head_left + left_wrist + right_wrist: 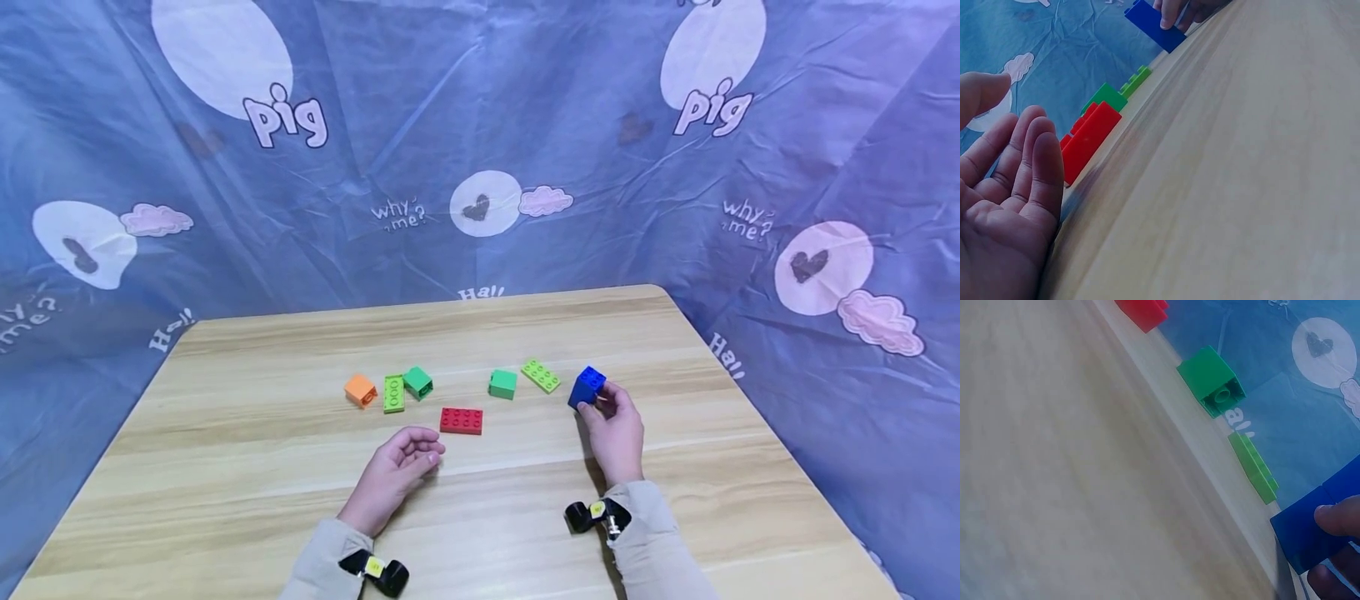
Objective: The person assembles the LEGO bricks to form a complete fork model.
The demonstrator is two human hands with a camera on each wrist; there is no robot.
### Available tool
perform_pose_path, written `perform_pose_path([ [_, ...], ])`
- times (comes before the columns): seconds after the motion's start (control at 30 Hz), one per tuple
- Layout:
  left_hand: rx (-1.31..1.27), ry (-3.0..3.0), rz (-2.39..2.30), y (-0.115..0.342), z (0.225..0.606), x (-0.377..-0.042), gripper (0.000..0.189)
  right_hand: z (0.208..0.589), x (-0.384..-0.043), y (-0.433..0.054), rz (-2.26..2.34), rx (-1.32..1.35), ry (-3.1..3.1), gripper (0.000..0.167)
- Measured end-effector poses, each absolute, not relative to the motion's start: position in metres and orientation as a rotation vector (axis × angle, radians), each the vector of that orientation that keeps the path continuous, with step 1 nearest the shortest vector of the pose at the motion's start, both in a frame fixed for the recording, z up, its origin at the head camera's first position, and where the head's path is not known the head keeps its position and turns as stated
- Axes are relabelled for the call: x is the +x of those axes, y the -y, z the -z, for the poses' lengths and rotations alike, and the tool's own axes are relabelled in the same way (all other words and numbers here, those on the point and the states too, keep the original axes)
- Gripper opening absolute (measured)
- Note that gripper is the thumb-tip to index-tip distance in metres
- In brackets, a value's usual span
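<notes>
My right hand pinches a blue toy brick at the right of the group, thumb on the near side and fingers behind. Studs show on its upper end in the head view. Up close in the right wrist view, the blue brick has a seam across it, so it may be two bricks joined. My left hand is at the table's middle with fingers loosely bent and nothing in them. Just beyond its fingertips lies a flat red brick, studs up; the left wrist view shows this red brick past the fingers.
Behind the red brick, a green brick and a lime brick lie toward the right. Farther left are an orange brick, an upright-facing lime brick and another green brick. A printed blue cloth hangs behind the wooden table.
</notes>
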State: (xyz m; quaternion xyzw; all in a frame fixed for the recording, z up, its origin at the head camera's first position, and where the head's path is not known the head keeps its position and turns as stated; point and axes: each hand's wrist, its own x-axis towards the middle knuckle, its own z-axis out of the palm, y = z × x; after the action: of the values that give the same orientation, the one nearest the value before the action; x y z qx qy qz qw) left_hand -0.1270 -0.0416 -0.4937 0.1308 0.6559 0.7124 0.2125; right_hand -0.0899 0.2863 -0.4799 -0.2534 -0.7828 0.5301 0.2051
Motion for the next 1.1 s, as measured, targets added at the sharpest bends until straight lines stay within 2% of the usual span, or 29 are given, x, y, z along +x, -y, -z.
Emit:
perform_pose_path([
  [0.53,0.38,-1.829,-1.973,0.0418,0.4906,-0.1226,0.041,0.4811,-0.0864,-0.2873,-1.52,-0.693,2.194,0.059],
  [0.7,0.368,-1.814,-1.974,0.0427,0.4897,-0.1231,0.042,0.4805,-0.086,-0.2871,-1.53,-0.698,2.167,0.058],
  [0.83,0.357,-1.812,-1.974,0.0424,0.4898,-0.1233,0.039,0.4807,-0.0854,-0.2861,-1.511,-0.717,2.115,0.049],
  [1.1,0.347,-1.81,-1.98,0.0417,0.4903,-0.1233,0.038,0.4837,-0.0815,-0.2847,-1.432,-0.7,2.066,0.015],
])
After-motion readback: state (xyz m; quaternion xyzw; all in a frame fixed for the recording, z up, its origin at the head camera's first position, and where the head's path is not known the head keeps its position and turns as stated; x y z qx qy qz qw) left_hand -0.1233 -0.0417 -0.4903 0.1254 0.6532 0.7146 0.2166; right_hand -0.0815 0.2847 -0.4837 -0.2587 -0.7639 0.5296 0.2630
